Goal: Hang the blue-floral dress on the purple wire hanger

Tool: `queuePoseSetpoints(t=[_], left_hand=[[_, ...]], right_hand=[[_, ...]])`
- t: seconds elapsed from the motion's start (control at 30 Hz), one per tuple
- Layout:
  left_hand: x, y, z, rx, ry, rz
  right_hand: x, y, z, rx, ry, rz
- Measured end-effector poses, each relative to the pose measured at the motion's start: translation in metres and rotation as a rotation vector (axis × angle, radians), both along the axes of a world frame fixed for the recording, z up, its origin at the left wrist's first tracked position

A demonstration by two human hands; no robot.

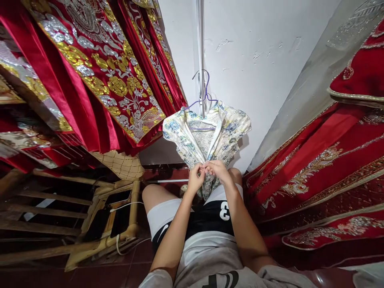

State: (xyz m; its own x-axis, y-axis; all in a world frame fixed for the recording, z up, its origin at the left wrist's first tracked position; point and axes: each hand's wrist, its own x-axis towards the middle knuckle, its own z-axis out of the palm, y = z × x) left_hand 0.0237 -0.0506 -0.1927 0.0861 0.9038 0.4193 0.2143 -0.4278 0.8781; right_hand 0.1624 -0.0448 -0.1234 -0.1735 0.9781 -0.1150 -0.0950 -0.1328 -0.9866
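Note:
A floral blouse point(229, 124) with short sleeves and an open V neckline hangs in front of me on a purple wire hanger point(206, 94). At the bottom of its neckline, my left hand point(196, 178) pinches the front edge of the cloth. My right hand point(217, 170) is closed on the same spot, its fingertips meeting those of the left. Whatever small fastening may lie between the fingertips is hidden. Below the hands, the lower part of the blouse drops between my knees.
Red garments point(117, 68) with gold and silver embroidery hang at the left. More beaded red garments point(315, 172) fill the right side. A bamboo chair point(135, 200) with a white cable stands at lower left. A white wall point(255, 60) rises behind the hanger.

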Motion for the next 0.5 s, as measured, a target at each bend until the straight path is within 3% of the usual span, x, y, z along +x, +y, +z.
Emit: queuePoseSetpoints(t=[0.07, 0.2, 0.3, 0.37, 0.43, 0.5], left_hand=[[0.002, -0.003, 0.005, 0.034, 0.115, 0.023], [0.011, -0.009, 0.017, 0.063, 0.432, -0.005], [0.013, -0.008, 0.038, 0.007, 0.663, -0.046], [0.008, -0.001, 0.067, -0.03, 0.724, -0.161], [-0.001, 0.012, 0.107, 0.029, 0.637, -0.235], [-0.01, 0.029, 0.152, 0.232, 0.385, -0.003]], right_hand=[[0.006, 0.012, 0.032, 0.047, 0.052, -0.052], [0.007, 0.054, 0.118, 0.197, 0.073, -0.157], [0.002, 0.074, 0.164, 0.264, 0.087, -0.208], [-0.002, 0.075, 0.173, 0.28, 0.081, -0.182], [-0.004, 0.069, 0.168, 0.301, 0.075, -0.152], [-0.003, 0.062, 0.157, 0.336, 0.07, -0.142]])
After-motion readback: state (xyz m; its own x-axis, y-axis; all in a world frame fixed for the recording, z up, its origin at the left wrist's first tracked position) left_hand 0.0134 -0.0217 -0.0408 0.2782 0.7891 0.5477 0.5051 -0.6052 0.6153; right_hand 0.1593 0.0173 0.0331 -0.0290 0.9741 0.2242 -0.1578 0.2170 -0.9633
